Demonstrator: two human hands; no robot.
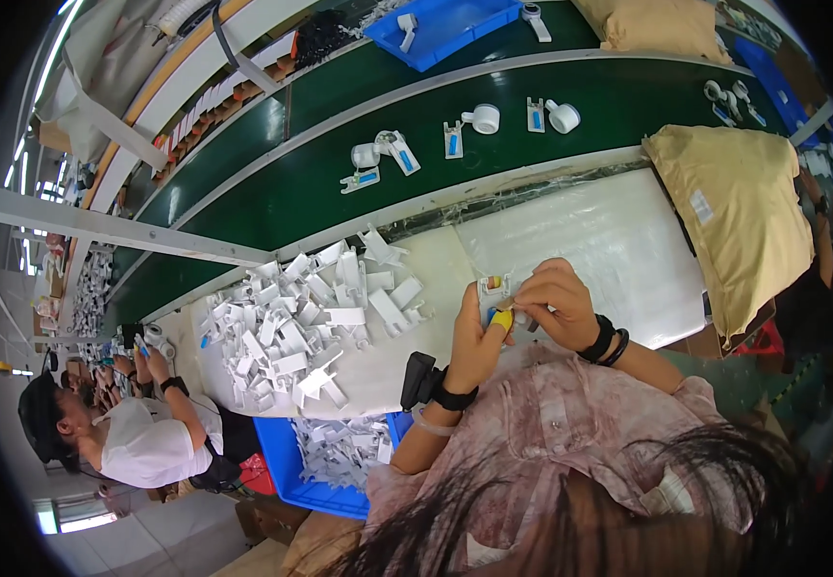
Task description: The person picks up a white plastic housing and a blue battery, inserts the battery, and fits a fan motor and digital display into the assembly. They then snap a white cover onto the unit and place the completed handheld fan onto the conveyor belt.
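Observation:
My left hand [477, 344] is closed round a small white plastic part [490, 286], which stands up past its fingers. A yellow band [502, 318] shows at the thumb, with a bit of blue beside it. Close against it on the right, my right hand [563, 300] has thumb and fingers pinched together at the part; what they grip is too small to make out. Both hands are above the pale work surface, near my body. To their left lies a large heap of white plastic parts [291, 327].
A green conveyor belt [311, 144] beyond the table carries white round-headed pieces [482, 118] and blue-marked parts [453, 140]. A blue bin [282, 462] of white parts stands below left. Brown paper packages [734, 212] lie at right. Another person [147, 433] works at left.

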